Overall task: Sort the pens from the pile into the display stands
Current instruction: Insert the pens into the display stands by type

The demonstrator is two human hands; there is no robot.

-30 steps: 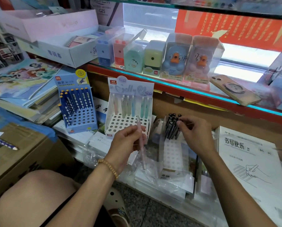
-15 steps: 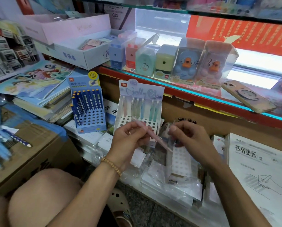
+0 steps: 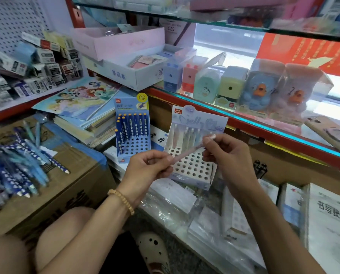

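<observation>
A pale pink pen (image 3: pixel 187 153) is held slanting between both hands in front of the white display stand (image 3: pixel 193 169). My left hand (image 3: pixel 147 167) pinches its lower end and my right hand (image 3: pixel 226 153) pinches its upper end. The white stand has several pastel pens in its back row and many bare holes. A blue display stand (image 3: pixel 132 133) with several blue dotted pens stands to its left. The pile of blue pens (image 3: pixel 17 165) lies on a cardboard box (image 3: pixel 62 194) at the left. A third stand with black pens (image 3: pixel 260 169) is mostly hidden behind my right arm.
A glass shelf (image 3: pixel 244 119) above the stands carries boxed sharpeners and a phone (image 3: pixel 331 133). Stacked books (image 3: pixel 80 107) lie left of the blue stand. Plastic-wrapped packs (image 3: pixel 185 206) and a white booklet (image 3: pixel 331 220) lie below. My knee is at the lower left.
My right hand left the black pens and took the upper end of the pink pen. The pen tilted from upright to slanting. The view swung left, bringing the pile into sight.
</observation>
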